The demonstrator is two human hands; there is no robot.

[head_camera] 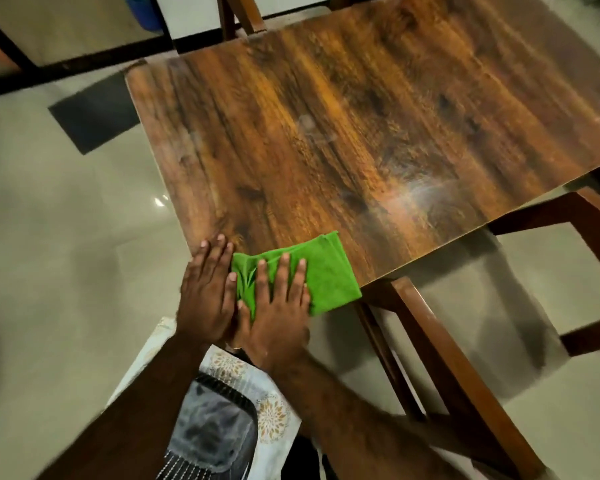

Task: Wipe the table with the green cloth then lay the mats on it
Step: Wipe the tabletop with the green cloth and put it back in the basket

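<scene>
Fingers [284, 268] of the right hand [278, 306] lie flat and spread on the green cloth [326, 271], pressing it to the table [326, 116] at its near corner. Beside the cloth, the left hand [207, 289] rests flat, fingers together, gripping nothing. Keeping the palm's weight even and sweeping away from that corner in overlapping strokes should cover the whole top. No mats clearly show on the table.

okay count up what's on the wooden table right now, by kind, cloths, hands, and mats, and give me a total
Green cloth: 1
Hands on the table: 2, the left hand and the right hand
Mats: 0
Total: 3
</scene>
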